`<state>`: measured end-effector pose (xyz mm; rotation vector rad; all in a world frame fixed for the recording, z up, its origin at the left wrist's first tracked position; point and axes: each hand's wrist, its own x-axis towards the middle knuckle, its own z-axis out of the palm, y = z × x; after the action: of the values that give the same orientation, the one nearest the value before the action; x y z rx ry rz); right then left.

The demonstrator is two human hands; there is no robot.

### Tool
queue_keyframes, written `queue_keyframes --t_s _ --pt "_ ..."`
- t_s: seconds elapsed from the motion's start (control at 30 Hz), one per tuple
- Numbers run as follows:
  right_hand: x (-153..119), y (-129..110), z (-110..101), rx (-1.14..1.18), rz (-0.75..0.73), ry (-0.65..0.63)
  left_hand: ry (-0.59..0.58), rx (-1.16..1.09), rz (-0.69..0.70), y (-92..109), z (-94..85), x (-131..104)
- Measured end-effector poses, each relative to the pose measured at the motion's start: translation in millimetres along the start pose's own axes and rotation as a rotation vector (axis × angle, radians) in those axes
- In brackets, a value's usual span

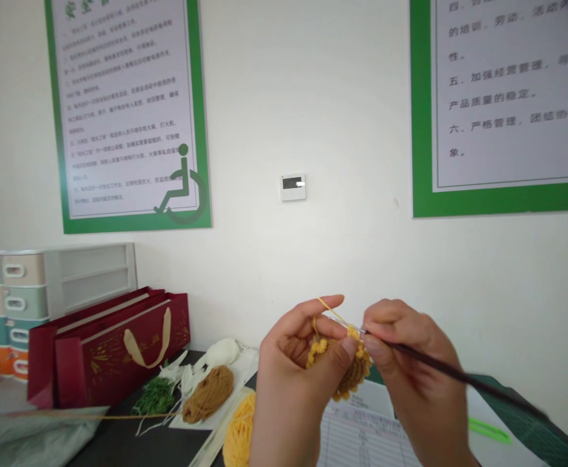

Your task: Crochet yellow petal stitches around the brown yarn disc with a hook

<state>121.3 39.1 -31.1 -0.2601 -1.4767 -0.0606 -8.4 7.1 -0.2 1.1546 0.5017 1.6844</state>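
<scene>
My left hand (pixel 296 370) pinches a round crocheted piece (pixel 352 376), brown in the middle with a yellow looped edge. Yellow yarn runs over its raised index finger down to the piece. In my right hand (pixel 413 357) is a crochet hook (pixel 459 373) with a long dark handle, held between thumb and fingers. The hook's metal tip meets the yellow edge just beside my left thumb. A yellow yarn ball (pixel 240 431) lies partly behind my left wrist.
Brown yarn (pixel 209 394), green yarn (pixel 156 395) and white yarn (pixel 222 352) lie at the left, before red gift bags (pixel 118 344) and small drawers (pixel 25 269). Under my hands is a printed sheet (pixel 362 434); a bright green clip-like item (pixel 489 431) lies right.
</scene>
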Motion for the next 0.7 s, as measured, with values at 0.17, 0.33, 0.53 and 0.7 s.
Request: queue_keyframes --t_s 0.17,0.33,0.53,0.7 --pt "-7.9 4.4 -8.4 -0.473 -0.518 0.070 -0.145 -0.113 -0.197 -1.9 -4.7 2.4" --pt "-6.3 -0.4 5.5 0.142 -0.110 0.158 -0.314 -0.206 -0.354 0.2 -15.1 8.9" --pt "2.4 -13.6 5.0 0.533 0.288 0.174 -0.410 -0.194 -0.331 2.9 -21.7 12.6" --pt "5.0 -11.1 8.9 0.690 0.574 0.029 -0.339 -0.074 -0.163 1.5 -21.1 10.8"
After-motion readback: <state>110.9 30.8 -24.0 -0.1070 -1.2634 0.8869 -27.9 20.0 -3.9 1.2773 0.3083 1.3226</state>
